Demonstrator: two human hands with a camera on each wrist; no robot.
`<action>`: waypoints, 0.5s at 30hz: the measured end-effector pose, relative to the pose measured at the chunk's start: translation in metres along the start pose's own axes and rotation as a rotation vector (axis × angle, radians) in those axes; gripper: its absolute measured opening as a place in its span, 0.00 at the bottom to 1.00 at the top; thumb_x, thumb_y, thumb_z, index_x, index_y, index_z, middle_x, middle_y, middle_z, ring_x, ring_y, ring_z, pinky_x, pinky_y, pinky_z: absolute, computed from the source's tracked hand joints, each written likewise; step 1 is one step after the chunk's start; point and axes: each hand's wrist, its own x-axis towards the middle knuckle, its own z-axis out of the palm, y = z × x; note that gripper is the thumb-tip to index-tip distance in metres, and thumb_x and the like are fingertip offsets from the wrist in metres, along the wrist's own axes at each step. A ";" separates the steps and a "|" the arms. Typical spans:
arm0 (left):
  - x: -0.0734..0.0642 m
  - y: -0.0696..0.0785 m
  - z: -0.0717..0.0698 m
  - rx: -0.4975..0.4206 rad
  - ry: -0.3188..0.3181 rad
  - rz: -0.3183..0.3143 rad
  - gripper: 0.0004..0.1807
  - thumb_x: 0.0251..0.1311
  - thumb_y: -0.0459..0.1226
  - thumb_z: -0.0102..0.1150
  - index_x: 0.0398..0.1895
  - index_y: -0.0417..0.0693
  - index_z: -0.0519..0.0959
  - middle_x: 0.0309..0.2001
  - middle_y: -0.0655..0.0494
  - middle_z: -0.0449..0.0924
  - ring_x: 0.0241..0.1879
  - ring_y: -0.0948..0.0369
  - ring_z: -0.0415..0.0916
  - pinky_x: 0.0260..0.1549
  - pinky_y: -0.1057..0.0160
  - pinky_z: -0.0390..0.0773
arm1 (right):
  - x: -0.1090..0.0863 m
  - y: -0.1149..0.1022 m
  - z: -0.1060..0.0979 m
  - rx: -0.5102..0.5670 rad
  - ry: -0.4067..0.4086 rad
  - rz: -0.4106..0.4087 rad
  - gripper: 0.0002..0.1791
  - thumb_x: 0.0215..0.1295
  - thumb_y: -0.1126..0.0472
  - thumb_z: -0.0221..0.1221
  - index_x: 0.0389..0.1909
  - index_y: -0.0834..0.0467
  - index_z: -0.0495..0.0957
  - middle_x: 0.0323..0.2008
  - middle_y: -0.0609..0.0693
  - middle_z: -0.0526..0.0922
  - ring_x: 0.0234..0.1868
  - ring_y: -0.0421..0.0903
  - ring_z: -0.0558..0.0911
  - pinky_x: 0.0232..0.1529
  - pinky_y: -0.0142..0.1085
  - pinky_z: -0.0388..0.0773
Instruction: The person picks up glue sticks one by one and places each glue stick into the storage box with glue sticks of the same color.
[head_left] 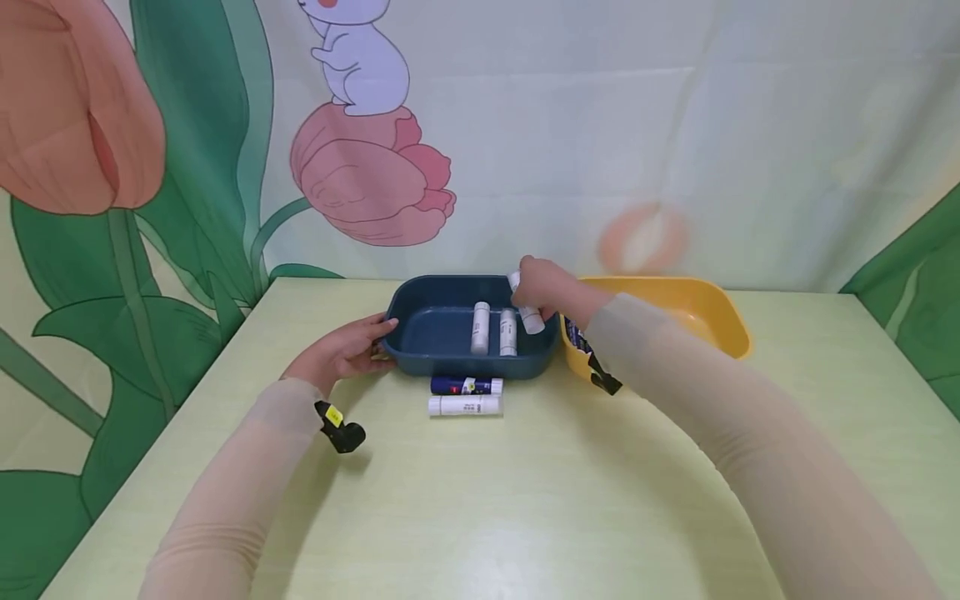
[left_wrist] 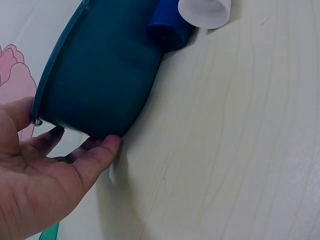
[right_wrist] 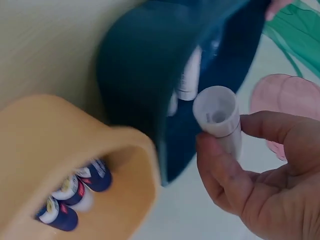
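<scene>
Plainly, a flower-printed backdrop [head_left: 525,167] hangs behind the pale table [head_left: 525,508], where a yellow bin [head_left: 738,335] stands just to the right of a blue bin [head_left: 420,364]. My left hand [head_left: 348,346] grips the blue bin's left end, thumb at the rim, fingers against the outer wall; my right hand [head_left: 549,286] pinches a white tube [head_left: 532,321] between thumb and fingers, tilted at the right end of the blue bin's opening. Two other white tubes [head_left: 480,327] lie inside that bin, several navy tubes [right_wrist: 64,216] sit in the yellow one, and on the table, just before the blue bin, a white-ended navy tube [head_left: 450,386] lies beside a loose white tube [head_left: 465,406]
</scene>
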 end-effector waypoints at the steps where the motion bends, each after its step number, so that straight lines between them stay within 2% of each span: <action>1: 0.000 0.000 0.000 -0.006 0.005 -0.003 0.34 0.83 0.43 0.33 0.85 0.56 0.36 0.84 0.42 0.39 0.79 0.50 0.46 0.80 0.44 0.54 | 0.004 0.000 0.004 -0.029 0.005 0.016 0.28 0.74 0.61 0.57 0.68 0.67 0.61 0.59 0.63 0.77 0.43 0.51 0.83 0.47 0.38 0.89; 5: 0.001 0.000 0.000 -0.015 0.013 -0.010 0.34 0.83 0.43 0.34 0.85 0.56 0.36 0.84 0.43 0.38 0.81 0.49 0.45 0.80 0.44 0.54 | 0.017 0.001 0.018 -0.130 0.024 0.057 0.27 0.75 0.60 0.56 0.67 0.68 0.64 0.56 0.61 0.80 0.34 0.48 0.82 0.38 0.33 0.87; 11: 0.000 0.001 0.000 -0.022 0.020 -0.018 0.34 0.83 0.43 0.33 0.85 0.57 0.36 0.84 0.43 0.37 0.82 0.48 0.44 0.79 0.44 0.54 | 0.025 0.002 0.028 -0.159 0.000 0.063 0.26 0.77 0.60 0.53 0.69 0.70 0.64 0.54 0.61 0.81 0.27 0.45 0.78 0.32 0.30 0.84; 15: 0.000 0.000 0.000 -0.021 0.009 -0.011 0.34 0.83 0.43 0.33 0.84 0.56 0.35 0.84 0.42 0.37 0.81 0.49 0.44 0.80 0.44 0.54 | 0.028 0.002 0.035 -0.212 -0.020 0.044 0.19 0.77 0.62 0.50 0.62 0.70 0.73 0.50 0.60 0.83 0.25 0.44 0.77 0.26 0.29 0.79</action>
